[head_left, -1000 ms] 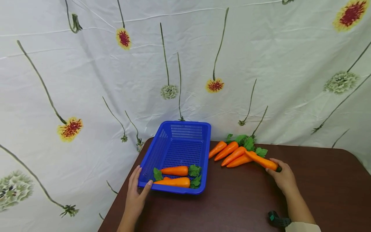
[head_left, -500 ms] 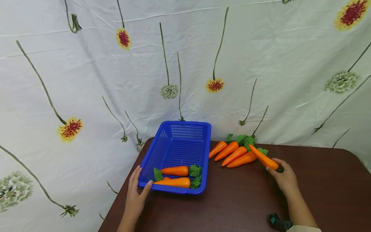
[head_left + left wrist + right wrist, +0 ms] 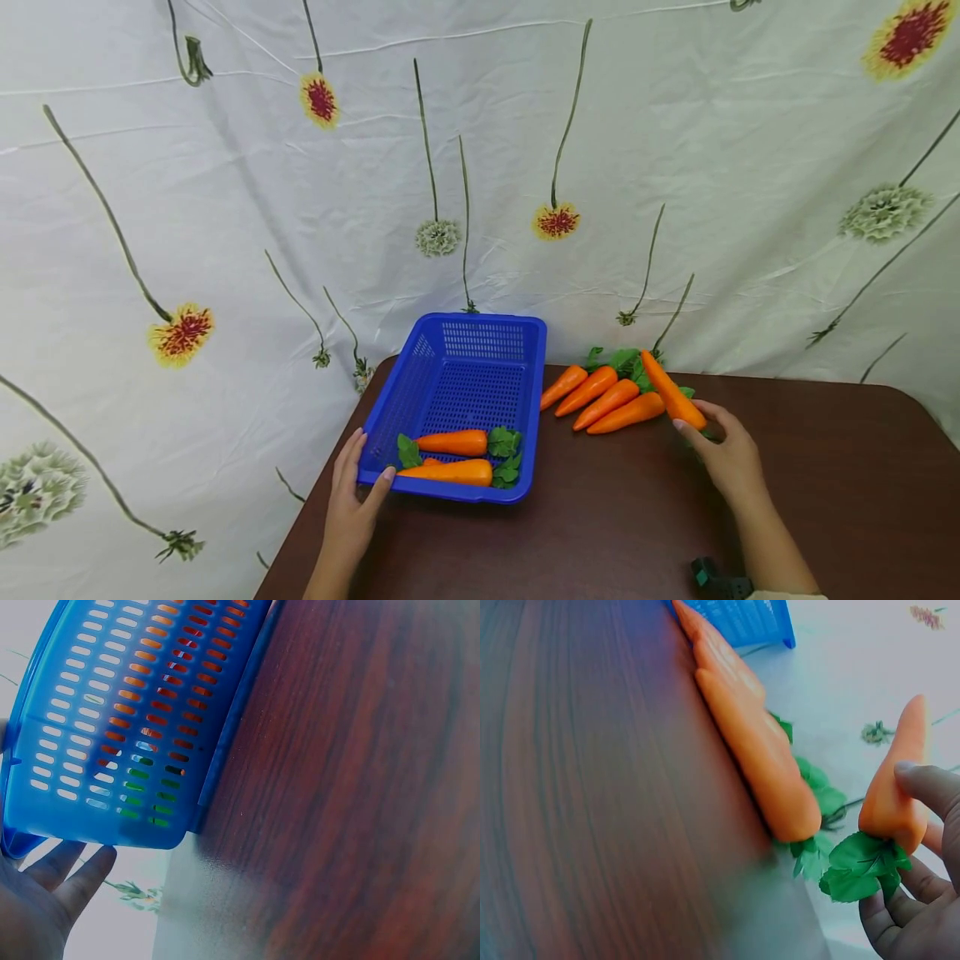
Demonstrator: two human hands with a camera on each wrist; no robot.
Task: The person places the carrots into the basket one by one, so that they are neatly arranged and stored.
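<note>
My left hand (image 3: 352, 500) holds the near left corner of a blue plastic basket (image 3: 536, 400), thumb at the front rim and fingers along the left side. Inside the basket's near end lie a few carrots with green leaves, including an orange carrot (image 3: 453, 472) against the front wall. My right hand (image 3: 731, 454) grips another carrot (image 3: 671, 390) near its leafy end, its tip pointing up and away. The right wrist view shows thumb and fingers around the thick end of this carrot (image 3: 896, 787), leaves (image 3: 866, 862) hanging below.
Several carrots (image 3: 607, 404) lie side by side right of the basket, leaves toward the wall. They rest on a dark brown table (image 3: 600, 517). A white flowered cloth (image 3: 480, 167) hangs behind. Near the right wrist is a small black device (image 3: 716, 579).
My right hand has raised the carrot off the pile and turned it more upright, shifting slightly left. The left hand and the basket have stayed put.
</note>
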